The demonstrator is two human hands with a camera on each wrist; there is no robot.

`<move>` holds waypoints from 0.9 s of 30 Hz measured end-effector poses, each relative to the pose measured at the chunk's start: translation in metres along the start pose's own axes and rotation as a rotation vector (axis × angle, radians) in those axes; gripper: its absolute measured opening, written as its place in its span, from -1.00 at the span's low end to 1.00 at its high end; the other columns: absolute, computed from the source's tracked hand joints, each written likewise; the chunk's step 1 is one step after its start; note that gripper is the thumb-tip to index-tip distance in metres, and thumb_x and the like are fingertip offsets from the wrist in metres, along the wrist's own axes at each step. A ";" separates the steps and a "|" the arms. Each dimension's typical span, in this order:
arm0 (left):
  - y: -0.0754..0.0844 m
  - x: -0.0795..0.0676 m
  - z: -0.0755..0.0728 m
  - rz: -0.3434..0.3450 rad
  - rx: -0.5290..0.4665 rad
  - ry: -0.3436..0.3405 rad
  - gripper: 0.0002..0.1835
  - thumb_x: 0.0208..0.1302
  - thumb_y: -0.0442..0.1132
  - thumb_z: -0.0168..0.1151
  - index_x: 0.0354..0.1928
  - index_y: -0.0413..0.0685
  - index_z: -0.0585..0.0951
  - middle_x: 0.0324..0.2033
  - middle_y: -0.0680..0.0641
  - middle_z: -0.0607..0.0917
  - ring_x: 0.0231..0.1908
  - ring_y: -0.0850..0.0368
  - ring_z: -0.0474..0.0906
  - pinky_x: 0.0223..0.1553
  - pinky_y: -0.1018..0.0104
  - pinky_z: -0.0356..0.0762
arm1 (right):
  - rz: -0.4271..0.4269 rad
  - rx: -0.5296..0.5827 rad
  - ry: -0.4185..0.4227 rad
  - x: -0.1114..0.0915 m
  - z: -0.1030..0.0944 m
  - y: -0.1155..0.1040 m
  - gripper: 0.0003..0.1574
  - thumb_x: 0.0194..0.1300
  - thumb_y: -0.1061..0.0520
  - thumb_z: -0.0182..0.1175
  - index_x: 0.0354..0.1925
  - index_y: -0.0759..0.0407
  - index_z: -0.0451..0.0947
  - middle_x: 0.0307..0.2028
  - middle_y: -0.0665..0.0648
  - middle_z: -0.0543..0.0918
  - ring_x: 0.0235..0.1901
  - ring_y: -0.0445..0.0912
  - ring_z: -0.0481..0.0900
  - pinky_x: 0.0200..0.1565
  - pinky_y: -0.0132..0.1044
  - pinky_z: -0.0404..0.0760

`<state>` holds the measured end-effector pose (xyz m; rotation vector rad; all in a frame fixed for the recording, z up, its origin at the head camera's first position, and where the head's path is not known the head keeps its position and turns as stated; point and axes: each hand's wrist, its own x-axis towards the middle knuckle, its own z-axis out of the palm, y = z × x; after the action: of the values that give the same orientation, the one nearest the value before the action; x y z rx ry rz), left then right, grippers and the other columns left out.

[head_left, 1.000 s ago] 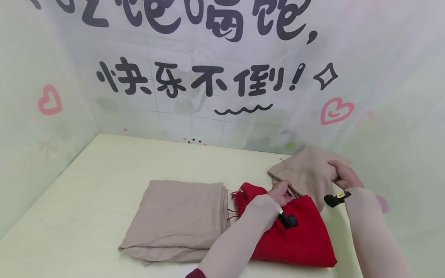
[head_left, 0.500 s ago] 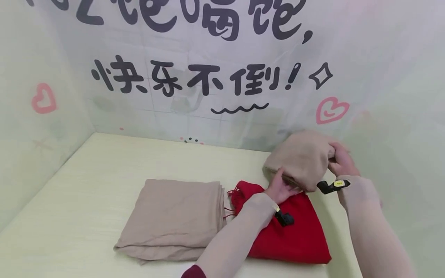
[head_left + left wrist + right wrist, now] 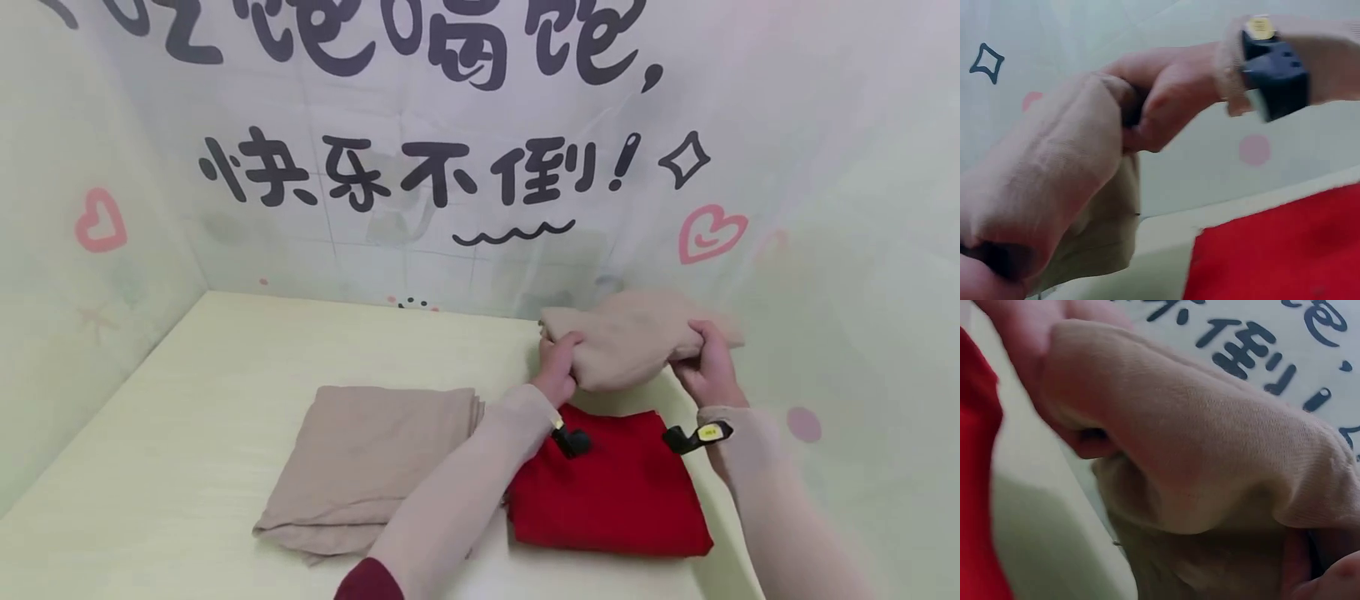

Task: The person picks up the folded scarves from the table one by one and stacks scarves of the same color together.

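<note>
Both hands hold up a folded beige cloth [image 3: 630,343] behind the red scarf, near the back wall. My left hand [image 3: 558,367] grips its left end, thumb on top. At its right end my right hand [image 3: 711,367] does the same. In the left wrist view the cloth [image 3: 1054,150] sags between the hands, and a lower flap hangs beneath. The right wrist view shows its woven surface and a fold hanging underneath. Directly below, the folded red scarf [image 3: 611,500] lies flat on the table, partly covered by my left forearm.
A second folded beige cloth [image 3: 382,458] lies left of the red scarf, partly behind my left sleeve. The pale table [image 3: 187,433] meets a printed fabric wall [image 3: 420,267] at the back and another fabric wall on the right.
The held cloth has been lifted off the red scarf's back edge and stretched sideways. My left hand has moved left and back, now gripping the cloth's left end.
</note>
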<state>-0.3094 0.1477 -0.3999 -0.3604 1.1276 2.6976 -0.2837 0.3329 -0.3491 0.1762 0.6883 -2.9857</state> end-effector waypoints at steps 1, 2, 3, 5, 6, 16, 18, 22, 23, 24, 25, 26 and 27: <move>0.007 0.001 -0.004 0.009 0.036 -0.006 -0.28 0.07 -0.38 0.18 0.31 -0.15 0.17 0.17 -0.21 0.41 0.09 -0.04 0.38 0.22 0.12 0.31 | -0.016 -0.001 0.002 -0.002 -0.001 0.006 -0.92 0.40 0.33 -0.16 -0.25 0.24 0.27 -0.43 0.11 0.45 -0.44 -0.05 0.47 -0.35 -0.24 0.49; 0.013 0.001 -0.008 0.014 0.080 -0.014 -0.29 0.09 -0.36 0.17 0.31 -0.16 0.18 0.17 -0.21 0.41 0.09 -0.04 0.37 0.23 0.13 0.30 | -0.029 0.000 0.002 -0.004 -0.002 0.013 -0.93 0.40 0.33 -0.15 -0.23 0.22 0.27 -0.42 0.10 0.44 -0.42 -0.06 0.47 -0.34 -0.25 0.49; 0.020 0.002 -0.013 0.018 0.124 -0.018 -0.30 0.10 -0.35 0.17 0.32 -0.16 0.19 0.18 -0.21 0.40 0.09 -0.03 0.36 0.24 0.13 0.29 | -0.036 0.003 -0.001 -0.006 -0.002 0.019 -0.93 0.40 0.33 -0.16 -0.23 0.21 0.26 -0.41 0.09 0.45 -0.41 -0.07 0.47 -0.33 -0.26 0.49; 0.034 0.002 -0.021 0.016 0.204 -0.025 -0.31 0.13 -0.31 0.16 0.33 -0.16 0.20 0.19 -0.20 0.40 0.10 -0.02 0.35 0.26 0.13 0.26 | -0.050 0.002 0.005 -0.011 -0.001 0.031 -0.93 0.41 0.31 -0.16 -0.24 0.19 0.25 -0.44 0.07 0.43 -0.43 -0.10 0.45 -0.36 -0.30 0.46; 0.041 0.001 -0.026 0.017 0.240 -0.028 -0.32 0.13 -0.30 0.16 0.33 -0.16 0.22 0.20 -0.21 0.40 0.11 -0.02 0.35 0.26 0.13 0.25 | -0.055 -0.006 0.008 -0.012 0.001 0.037 -0.92 0.41 0.30 -0.17 -0.24 0.18 0.25 -0.44 0.05 0.43 -0.42 -0.11 0.44 -0.35 -0.32 0.45; 0.115 -0.023 -0.083 0.040 0.369 -0.061 -0.38 0.20 -0.31 0.12 0.31 -0.16 0.19 0.14 -0.17 0.39 0.05 0.00 0.36 0.23 0.12 0.29 | -0.085 -0.240 -0.016 -0.023 0.024 0.116 -0.79 0.42 0.25 -0.22 -0.03 0.03 0.18 -0.08 -0.07 0.35 -0.11 -0.23 0.39 -0.04 -0.44 0.39; 0.126 -0.028 -0.090 0.037 0.406 -0.071 -0.40 0.22 -0.28 0.11 0.30 -0.13 0.21 0.12 -0.14 0.39 0.05 0.03 0.36 0.17 0.16 0.33 | -0.097 -0.257 -0.021 -0.028 0.029 0.127 -0.77 0.42 0.24 -0.22 0.00 0.01 0.17 -0.04 -0.06 0.33 -0.07 -0.22 0.37 -0.02 -0.44 0.39; 0.146 -0.038 -0.105 0.047 0.451 -0.076 -0.51 0.22 -0.27 0.10 0.20 -0.03 0.28 0.05 -0.07 0.43 -0.04 0.10 0.42 -0.04 0.26 0.44 | -0.125 -0.299 -0.001 -0.038 0.037 0.149 -0.72 0.42 0.27 -0.18 0.04 0.01 0.20 -0.04 -0.05 0.36 -0.07 -0.21 0.39 -0.02 -0.40 0.42; 0.151 -0.040 -0.110 0.055 0.459 -0.072 -0.55 0.22 -0.28 0.09 0.16 -0.01 0.30 0.03 -0.05 0.44 -0.08 0.12 0.44 -0.10 0.28 0.46 | -0.132 -0.320 0.002 -0.041 0.039 0.155 -0.70 0.42 0.27 -0.17 0.06 0.00 0.21 -0.05 -0.05 0.37 -0.07 -0.21 0.40 -0.02 -0.39 0.42; 0.156 -0.042 -0.116 0.064 0.465 -0.070 -0.56 0.22 -0.28 0.08 0.15 0.02 0.30 0.01 -0.03 0.45 -0.12 0.14 0.45 -0.14 0.30 0.47 | -0.144 -0.339 0.001 -0.044 0.042 0.162 -0.68 0.42 0.28 -0.15 0.07 0.00 0.22 -0.05 -0.05 0.38 -0.07 -0.20 0.41 -0.01 -0.37 0.42; 0.160 -0.044 -0.121 0.070 0.465 -0.069 -0.57 0.22 -0.28 0.07 0.15 0.05 0.30 -0.01 -0.01 0.45 -0.14 0.16 0.46 -0.17 0.32 0.48 | -0.154 -0.357 0.001 -0.046 0.044 0.169 -0.66 0.41 0.28 -0.13 0.08 0.00 0.23 -0.04 -0.05 0.39 -0.06 -0.20 0.41 0.00 -0.36 0.42; 0.165 -0.046 -0.127 0.075 0.467 -0.074 -0.57 0.23 -0.28 0.06 0.15 0.06 0.30 -0.02 0.00 0.44 -0.17 0.18 0.46 -0.19 0.33 0.48 | -0.164 -0.376 -0.004 -0.049 0.046 0.175 -0.64 0.41 0.28 -0.11 0.10 -0.01 0.23 -0.04 -0.04 0.39 -0.05 -0.19 0.41 0.02 -0.35 0.42; 0.169 -0.048 -0.132 0.079 0.472 -0.081 -0.53 0.24 -0.28 0.04 0.20 0.09 0.28 -0.02 0.02 0.43 -0.17 0.20 0.46 -0.19 0.35 0.48 | -0.174 -0.389 -0.008 -0.052 0.048 0.181 -0.62 0.40 0.28 -0.10 0.12 -0.02 0.23 -0.03 -0.04 0.40 -0.03 -0.19 0.41 0.03 -0.34 0.42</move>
<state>-0.2900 -0.0682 -0.3622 -0.1296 1.7223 2.3730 -0.2190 0.1514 -0.3776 0.0834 1.3237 -2.9279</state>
